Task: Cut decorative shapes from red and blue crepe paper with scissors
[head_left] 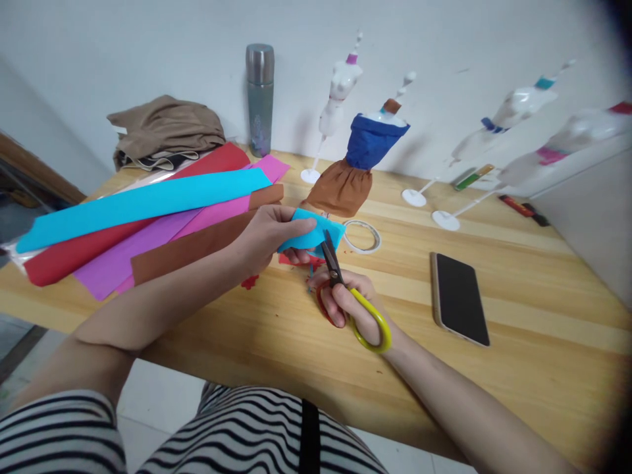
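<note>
Between the thumb and fingers of my left hand (276, 237) is a small folded piece of light-blue paper (309, 230). My right hand (353, 299) grips scissors (368, 319) with yellow and red handles and dark blades. The blade tips meet the right part of the blue paper. Below the paper lie red scraps (301, 259), partly hidden by my hands, and a small red cutout (250, 282) rests on the table nearby. Just right of the blue paper a roll of tape (363, 236) lies flat.
Coloured sheets (143, 201) are piled at the left, before a brown cloth (165, 128). A flask (260, 99) stands at the wall. Behind my hands is a mannequin in a blue and brown dress (372, 141), among several white mannequins (340, 85). A phone (460, 297) lies right.
</note>
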`<act>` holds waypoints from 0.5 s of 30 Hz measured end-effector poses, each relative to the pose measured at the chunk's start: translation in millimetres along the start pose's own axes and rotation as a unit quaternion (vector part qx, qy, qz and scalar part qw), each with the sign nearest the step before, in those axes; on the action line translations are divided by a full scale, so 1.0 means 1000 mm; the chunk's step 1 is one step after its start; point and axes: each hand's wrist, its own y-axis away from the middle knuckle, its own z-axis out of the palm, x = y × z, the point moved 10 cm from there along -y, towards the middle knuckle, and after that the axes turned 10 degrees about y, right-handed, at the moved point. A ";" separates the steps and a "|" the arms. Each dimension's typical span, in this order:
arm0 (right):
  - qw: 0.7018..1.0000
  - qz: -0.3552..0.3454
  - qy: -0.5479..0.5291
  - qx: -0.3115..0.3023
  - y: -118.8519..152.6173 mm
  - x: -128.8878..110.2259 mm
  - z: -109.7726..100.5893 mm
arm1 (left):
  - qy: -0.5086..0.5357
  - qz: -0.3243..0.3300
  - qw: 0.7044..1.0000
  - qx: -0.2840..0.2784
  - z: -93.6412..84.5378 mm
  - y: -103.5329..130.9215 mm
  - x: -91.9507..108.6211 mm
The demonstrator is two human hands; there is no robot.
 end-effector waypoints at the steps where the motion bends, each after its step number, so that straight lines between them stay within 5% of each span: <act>1: 1.000 0.003 0.004 -0.003 0.000 0.002 0.000 | 0.011 0.008 1.000 0.011 -0.002 0.000 0.002; 5: 1.000 -0.012 0.008 0.000 0.001 0.007 -0.002 | 0.042 0.031 0.998 0.042 -0.008 -0.002 0.008; 9: 0.990 -0.071 0.012 0.118 0.002 -0.006 -0.023 | 0.046 0.022 0.998 0.041 -0.008 -0.002 0.006; 12: 0.962 -0.116 0.058 0.239 0.009 -0.026 -0.049 | 0.033 0.000 0.999 0.007 0.000 0.000 -0.002; 15: 0.965 -0.110 0.077 0.225 0.005 -0.034 -0.053 | 0.011 -0.025 0.999 -0.040 0.012 0.004 -0.014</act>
